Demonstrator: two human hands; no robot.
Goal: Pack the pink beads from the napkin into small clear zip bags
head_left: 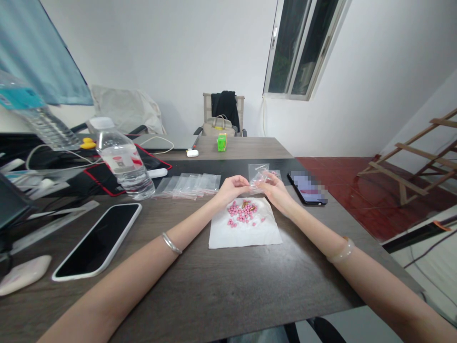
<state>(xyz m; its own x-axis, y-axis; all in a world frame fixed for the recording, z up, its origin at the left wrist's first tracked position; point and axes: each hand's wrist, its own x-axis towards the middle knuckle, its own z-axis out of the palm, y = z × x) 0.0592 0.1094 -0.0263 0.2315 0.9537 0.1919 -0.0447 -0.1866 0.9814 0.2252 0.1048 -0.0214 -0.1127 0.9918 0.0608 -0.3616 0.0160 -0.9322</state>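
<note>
Between my two hands is a small clear plastic bag (pixel 254 183), pinched from both sides above the far edge of a white paper napkin (pixel 228 237). My left hand (pixel 233 187) closes on the bag's left edge, my right hand (pixel 274 188) on its right. Pink pills (pixel 244 212) lie scattered over the napkin, with a few brown-gold capsules (pixel 253 207) among them. Behind my hands, another clear bag (pixel 257 168) rests on the dark strip of the desk. To the left, several flat clear bags (pixel 193 185) overlap in a row.
A water bottle (pixel 123 159) and a white-edged phone (pixel 100 240) stand and lie at left, near a white mouse (pixel 24 275). Another phone (pixel 306 187) lies right of my hands. A green box (pixel 222 142) sits farther back. The desk's right edge drops to a red floor (pixel 360 200).
</note>
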